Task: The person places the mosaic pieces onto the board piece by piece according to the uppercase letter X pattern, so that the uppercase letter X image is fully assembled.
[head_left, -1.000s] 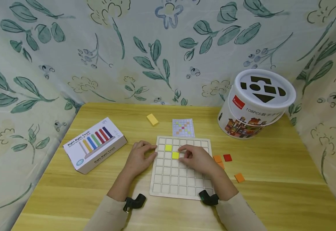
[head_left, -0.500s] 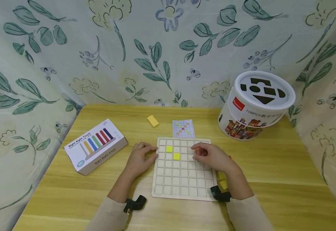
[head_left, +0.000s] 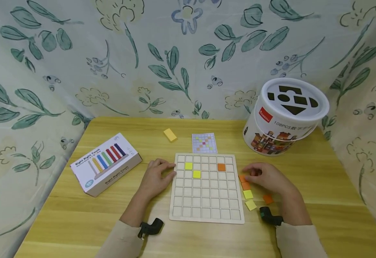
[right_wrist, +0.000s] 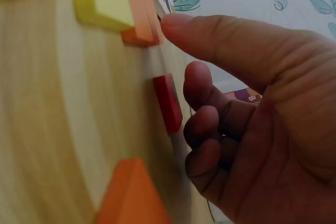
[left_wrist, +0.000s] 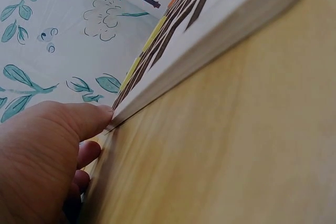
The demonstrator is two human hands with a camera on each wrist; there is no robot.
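Note:
A pale wooden grid board point(head_left: 206, 214) lies on the table, with two yellow tiles point(head_left: 188, 166) and one orange tile point(head_left: 221, 167) in its squares. My left hand point(head_left: 155, 180) touches the board's left edge with thumb and index finger; the thumb point(left_wrist: 92, 119) meets that edge in the left wrist view. Right of the board, my right hand point(head_left: 268, 178) hovers over two adjoining orange tiles point(head_left: 245, 185), thumb and index finger apart. In the right wrist view the thumb tip overlaps the orange tiles point(right_wrist: 143, 11). A red tile point(right_wrist: 168, 103) lies below the fingers, hidden in the head view.
Two loose yellow tiles point(head_left: 250, 205) and another orange tile point(head_left: 267, 199) lie near the right wrist. A printed pattern card point(head_left: 204, 143) and a yellow block point(head_left: 170, 135) lie behind the board. A toy box point(head_left: 106, 164) stands left, a white bucket point(head_left: 281, 122) back right.
My right hand has moved right from the board to the loose tiles, leaving an orange tile in an upper right square. My left hand stays at the board's edge.

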